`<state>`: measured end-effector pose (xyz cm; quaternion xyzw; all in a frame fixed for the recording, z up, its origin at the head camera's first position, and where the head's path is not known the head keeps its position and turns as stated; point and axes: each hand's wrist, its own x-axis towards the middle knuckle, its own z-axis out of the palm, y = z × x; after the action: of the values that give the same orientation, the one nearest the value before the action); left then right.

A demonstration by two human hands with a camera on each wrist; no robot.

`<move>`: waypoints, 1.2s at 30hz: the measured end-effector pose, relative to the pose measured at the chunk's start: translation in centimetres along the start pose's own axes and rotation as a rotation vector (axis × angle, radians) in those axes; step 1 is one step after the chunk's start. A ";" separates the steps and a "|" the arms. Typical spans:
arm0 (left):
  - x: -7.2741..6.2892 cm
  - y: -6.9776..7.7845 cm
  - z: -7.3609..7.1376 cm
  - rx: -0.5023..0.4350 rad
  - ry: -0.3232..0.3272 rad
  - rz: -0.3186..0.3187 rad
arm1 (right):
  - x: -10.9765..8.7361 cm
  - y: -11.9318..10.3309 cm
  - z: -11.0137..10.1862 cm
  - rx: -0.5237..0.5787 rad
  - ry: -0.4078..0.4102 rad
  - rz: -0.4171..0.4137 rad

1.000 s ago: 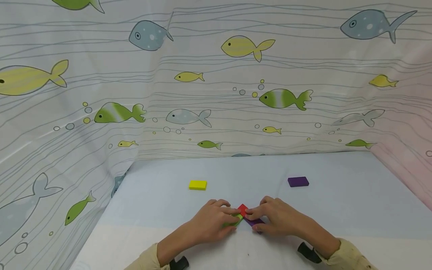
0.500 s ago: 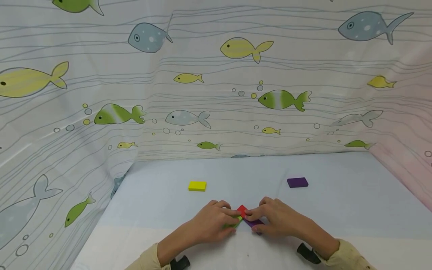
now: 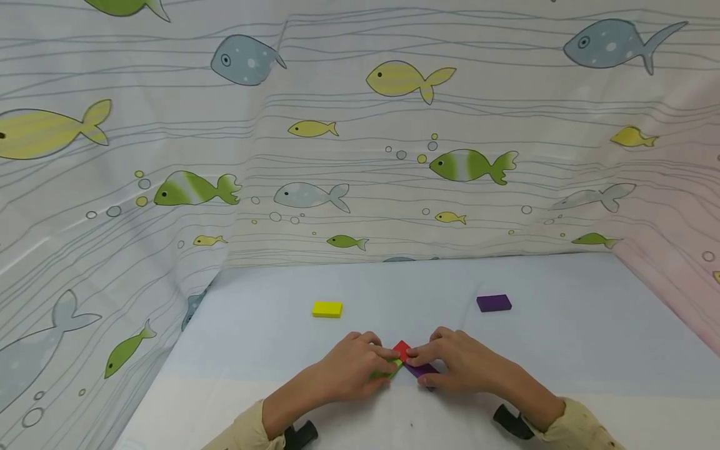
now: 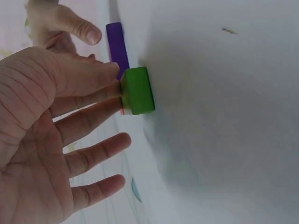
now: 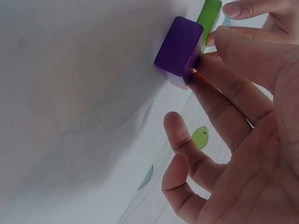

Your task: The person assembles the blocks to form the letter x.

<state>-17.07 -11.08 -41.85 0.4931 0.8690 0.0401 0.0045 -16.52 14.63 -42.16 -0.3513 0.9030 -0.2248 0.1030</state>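
Note:
Three blocks meet end to end in a bent row between the hands. The red block (image 3: 401, 348) sits at the far corner. From it a green block (image 4: 140, 91) runs toward the left hand (image 3: 355, 369), whose straight index and middle fingertips touch its far side. A purple block (image 5: 180, 46) angles toward the right hand (image 3: 464, 362); that hand's index and middle fingertips press its far side and reach the red block. Both thumbs stay straight, with a small gap between the right thumb and the purple block in the left wrist view. The hands partly hide the green and purple blocks.
A loose yellow block (image 3: 327, 309) lies farther back on the left of the white-covered table (image 3: 270, 294). Behind on the right is another purple block (image 3: 494, 303). A fish-patterned curtain (image 3: 337, 156) hangs behind and along the sides.

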 end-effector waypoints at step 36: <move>0.2 0.4 -1.0 0.053 -0.052 -0.017 | -0.6 1.4 -0.4 -0.053 0.138 -0.050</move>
<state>-16.83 -10.77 -40.85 0.4866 0.8735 0.0044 0.0144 -17.09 16.09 -42.48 -0.3602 0.9045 -0.2269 0.0256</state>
